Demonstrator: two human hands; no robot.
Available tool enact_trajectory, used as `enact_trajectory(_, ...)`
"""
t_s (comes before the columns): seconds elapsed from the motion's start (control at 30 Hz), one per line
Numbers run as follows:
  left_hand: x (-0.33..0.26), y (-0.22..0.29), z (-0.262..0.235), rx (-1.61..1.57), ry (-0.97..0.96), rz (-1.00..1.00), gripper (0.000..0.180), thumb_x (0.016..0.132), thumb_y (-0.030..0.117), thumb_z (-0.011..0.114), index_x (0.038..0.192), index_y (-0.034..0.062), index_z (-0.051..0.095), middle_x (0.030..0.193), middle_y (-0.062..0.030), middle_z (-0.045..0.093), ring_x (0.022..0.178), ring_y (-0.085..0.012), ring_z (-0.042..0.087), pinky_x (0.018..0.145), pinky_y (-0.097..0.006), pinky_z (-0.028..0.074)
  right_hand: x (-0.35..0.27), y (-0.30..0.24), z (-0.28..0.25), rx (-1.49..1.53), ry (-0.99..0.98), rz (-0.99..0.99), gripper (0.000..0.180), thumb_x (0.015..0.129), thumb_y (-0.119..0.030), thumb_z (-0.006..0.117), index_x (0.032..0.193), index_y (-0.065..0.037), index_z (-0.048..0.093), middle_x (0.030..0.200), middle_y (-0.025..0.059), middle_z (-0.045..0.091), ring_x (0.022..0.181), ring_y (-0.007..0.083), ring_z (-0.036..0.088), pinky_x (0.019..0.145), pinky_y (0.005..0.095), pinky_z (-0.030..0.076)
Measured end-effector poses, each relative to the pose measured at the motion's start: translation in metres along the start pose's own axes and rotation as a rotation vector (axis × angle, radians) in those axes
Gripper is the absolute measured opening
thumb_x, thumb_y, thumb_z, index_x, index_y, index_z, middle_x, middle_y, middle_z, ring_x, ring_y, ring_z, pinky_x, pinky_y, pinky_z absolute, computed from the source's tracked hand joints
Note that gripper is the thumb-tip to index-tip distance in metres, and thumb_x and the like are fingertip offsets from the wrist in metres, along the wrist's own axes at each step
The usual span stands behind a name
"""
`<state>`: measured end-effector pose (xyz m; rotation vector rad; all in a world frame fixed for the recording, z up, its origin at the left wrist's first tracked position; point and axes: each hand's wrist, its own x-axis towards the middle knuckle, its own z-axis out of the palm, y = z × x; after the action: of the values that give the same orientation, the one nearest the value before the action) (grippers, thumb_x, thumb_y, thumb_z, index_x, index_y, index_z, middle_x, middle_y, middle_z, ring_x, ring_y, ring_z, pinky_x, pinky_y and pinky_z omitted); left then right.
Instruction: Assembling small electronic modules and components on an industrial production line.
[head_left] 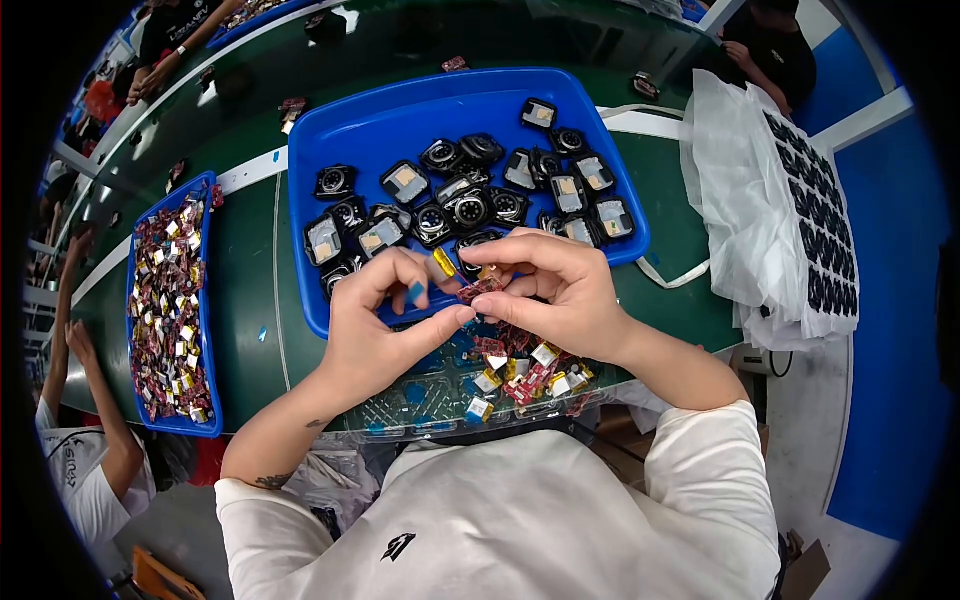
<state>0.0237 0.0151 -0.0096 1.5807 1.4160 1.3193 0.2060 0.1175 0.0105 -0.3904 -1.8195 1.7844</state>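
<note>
My left hand (385, 320) and my right hand (555, 290) meet over the near rim of a big blue tray (390, 125). Together their fingertips pinch a small red flex part with a yellow tab (470, 280). Several black square modules (470, 205) lie in the tray just beyond my fingers. Below my hands a clear plastic tray (420, 405) holds a heap of small red, yellow and white parts (520, 375).
A narrow blue tray (205, 330) full of the same red parts lies at the left on the green conveyor table (250, 300). White bags and a sheet of black modules (815, 230) sit at the right. Other people work at the left edge and far side.
</note>
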Motion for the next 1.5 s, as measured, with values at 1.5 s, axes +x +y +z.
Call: enact_trajectory(1.5,0.002,0.003,-0.001,-0.239,0.068,0.136,0.018,0.076,-0.006,0.070,0.093,-0.0034,0.065,0.093,-0.0092,0.061,0.076,-0.0102,0.056,0.067,-0.021,0.045,0.001,0.010,0.004,-0.509,0.139,-0.370,0.009,0.069,-0.006,0.071,0.071,-0.003,0.062,0.069,0.0055,0.062,0.067,0.0195,0.056,0.063,0.0307,0.045)
